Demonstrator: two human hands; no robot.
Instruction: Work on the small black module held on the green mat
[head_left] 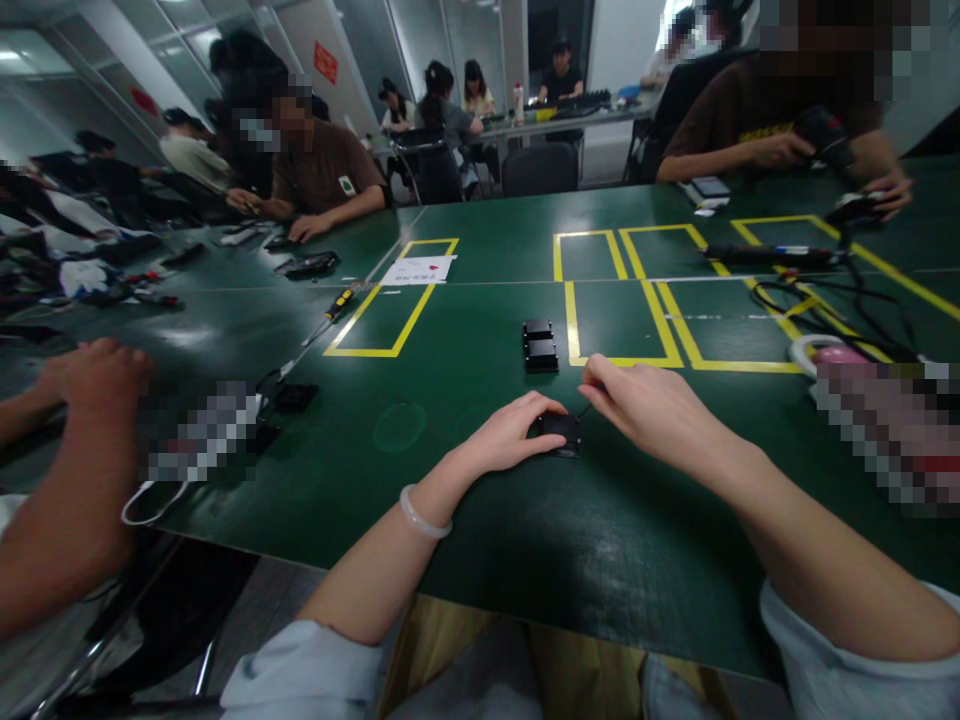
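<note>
My left hand [521,430] grips the left side of a small flat black part [562,437] on the green table [480,540], its thumb lying across the near side. Just right of that part, my right hand [622,395] is closed in a pinch on a thin dark tool [584,411], whose tip points at the part's upper right edge. Most of the tool is hidden by the fingers. Beyond my hands stands a black block-shaped piece [540,346] with small bright spots along its sides.
Yellow tape frames [622,361] mark the table ahead. A white paper [418,270], a yellow-black screwdriver [339,304] and black cables [847,300] lie farther off. A person's arm [75,470] rests at the left; two people sit across. A pinkish blurred object [892,430] is at right.
</note>
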